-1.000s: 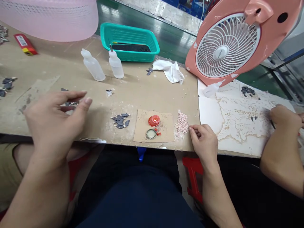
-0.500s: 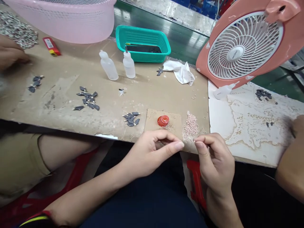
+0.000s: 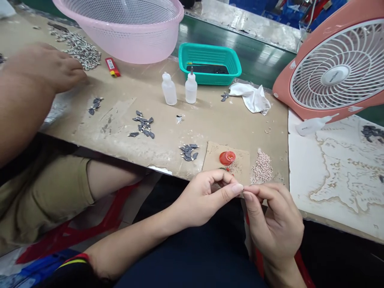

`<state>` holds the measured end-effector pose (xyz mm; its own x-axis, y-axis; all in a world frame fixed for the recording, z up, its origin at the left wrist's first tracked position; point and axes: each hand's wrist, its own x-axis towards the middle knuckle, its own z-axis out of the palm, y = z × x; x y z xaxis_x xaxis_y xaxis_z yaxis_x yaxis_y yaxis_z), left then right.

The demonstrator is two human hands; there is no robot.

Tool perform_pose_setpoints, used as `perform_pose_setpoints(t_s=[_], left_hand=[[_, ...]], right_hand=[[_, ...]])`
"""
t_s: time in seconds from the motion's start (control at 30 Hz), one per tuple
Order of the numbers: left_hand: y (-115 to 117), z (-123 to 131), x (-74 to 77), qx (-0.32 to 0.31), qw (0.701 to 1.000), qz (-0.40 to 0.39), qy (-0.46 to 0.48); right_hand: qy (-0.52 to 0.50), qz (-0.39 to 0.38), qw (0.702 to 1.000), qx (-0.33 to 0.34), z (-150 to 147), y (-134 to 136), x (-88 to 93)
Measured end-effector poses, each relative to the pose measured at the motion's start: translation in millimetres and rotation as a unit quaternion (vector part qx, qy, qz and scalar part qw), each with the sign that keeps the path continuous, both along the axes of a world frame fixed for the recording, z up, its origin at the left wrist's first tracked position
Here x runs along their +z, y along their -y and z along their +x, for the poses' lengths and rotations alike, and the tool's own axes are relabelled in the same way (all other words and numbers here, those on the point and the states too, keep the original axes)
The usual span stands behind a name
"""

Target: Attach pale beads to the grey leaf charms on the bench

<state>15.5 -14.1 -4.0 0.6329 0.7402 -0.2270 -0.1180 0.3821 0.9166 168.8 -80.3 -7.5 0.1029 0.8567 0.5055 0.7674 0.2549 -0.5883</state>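
Observation:
My left hand (image 3: 207, 196) is closed in a pinch at the table's front edge; whatever lies between thumb and forefinger is too small to name. Fingertip to fingertip with it, my right hand (image 3: 274, 218) pinches too, and its contents are hidden. Just beyond them a red cap-like cup (image 3: 227, 157) stands on a cardboard square (image 3: 213, 154). To its right lies a heap of tiny pinkish beads (image 3: 262, 167). Left of the cardboard is a small pile of dark grey, leaf-shaped pieces with pale tips (image 3: 188, 152).
Two squeeze bottles (image 3: 169, 90) stand mid-table before a green basket (image 3: 210, 76). A pink basket (image 3: 135, 44) and red lighter (image 3: 112, 67) are farther left, near a co-worker's hand (image 3: 48, 68). At right are a white cloth (image 3: 253, 98) and an orange fan (image 3: 333, 72).
My right hand has come left, so its fingertips now meet those of my left hand. The view has shifted left. The co-worker's hand and forearm at left show more fully.

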Motion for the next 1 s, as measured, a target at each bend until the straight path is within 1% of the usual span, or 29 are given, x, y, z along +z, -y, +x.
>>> perform_pose_setpoints(t_s=[0.07, 0.1, 0.13, 0.17, 0.2, 0.23, 0.27, 0.3, 0.33, 0.37, 0.4, 0.43, 0.47, 0.6, 0.7, 0.77, 0.8, 0.87, 0.93, 1.0], left_hand=[[-1, -3, -1.2, 0.003, 1.000, 0.017, -0.005], [-2, -7, -2.5, 0.010, 0.999, 0.040, -0.018], [-4, -12, -4.5, 0.028, 0.996, 0.079, -0.042], [-8, -18, -7.3, 0.057, 0.986, 0.132, -0.082], [-11, -26, -10.6, 0.098, 0.966, 0.197, -0.136], [-16, -35, -14.4, 0.141, 0.933, 0.264, -0.201], [-20, -44, -18.3, 0.178, 0.888, 0.325, -0.274], [-25, -53, -21.9, 0.201, 0.840, 0.368, -0.345], [-29, -60, -25.0, 0.202, 0.796, 0.396, -0.410], [-32, -66, -27.3, 0.192, 0.760, 0.413, -0.462], [-35, -70, -29.0, 0.176, 0.734, 0.423, -0.501], [-36, -73, -29.8, 0.159, 0.717, 0.429, -0.526], [-37, -74, -30.2, 0.148, 0.707, 0.434, -0.538], [-36, -72, -30.4, 0.132, 0.694, 0.454, -0.543], [-34, -73, -34.2, 0.124, 0.686, 0.478, -0.534], [-34, -75, -38.3, 0.124, 0.690, 0.494, -0.514], [-34, -77, -40.3, 0.129, 0.697, 0.500, -0.497], [-34, -80, -43.2, 0.146, 0.723, 0.501, -0.454], [-35, -83, -44.1, 0.162, 0.761, 0.487, -0.397], [-36, -84, -43.3, 0.175, 0.802, 0.457, -0.343]], right_hand=[[0.001, -0.005, 1.000, 0.000, -3, -2, -0.4], [0.001, -0.009, 1.000, -0.003, -3, -3, -0.6], [-0.002, -0.015, 1.000, -0.009, -3, -5, -1.0], [-0.009, -0.021, 1.000, -0.020, -2, -7, -1.4], [-0.016, -0.028, 0.999, -0.033, -1, -9, -2.1], [-0.022, -0.034, 0.998, -0.045, 1, -12, -3.0], [-0.027, -0.039, 0.997, -0.053, 3, -15, -4.2], [-0.031, -0.045, 0.997, -0.059, 5, -19, -5.6], [-0.033, -0.051, 0.996, -0.060, 7, -22, -7.3], [-0.033, -0.057, 0.996, -0.060, 9, -27, -9.1], [-0.030, -0.064, 0.996, -0.060, 11, -31, -11.0], [-0.026, -0.071, 0.995, -0.060, 13, -35, -12.7], [-0.021, -0.077, 0.995, -0.061, 14, -39, -14.3], [0.002, -0.105, 0.992, -0.066, 16, -51, -17.5], [0.015, -0.129, 0.989, -0.070, 15, -56, -17.1], [0.023, -0.138, 0.988, -0.071, 14, -58, -16.2], [0.028, -0.140, 0.987, -0.071, 14, -59, -15.6], [0.041, -0.142, 0.986, -0.071, 13, -60, -14.2], [0.054, -0.145, 0.985, -0.071, 12, -62, -12.6], [0.069, -0.147, 0.984, -0.075, 11, -63, -10.8]])
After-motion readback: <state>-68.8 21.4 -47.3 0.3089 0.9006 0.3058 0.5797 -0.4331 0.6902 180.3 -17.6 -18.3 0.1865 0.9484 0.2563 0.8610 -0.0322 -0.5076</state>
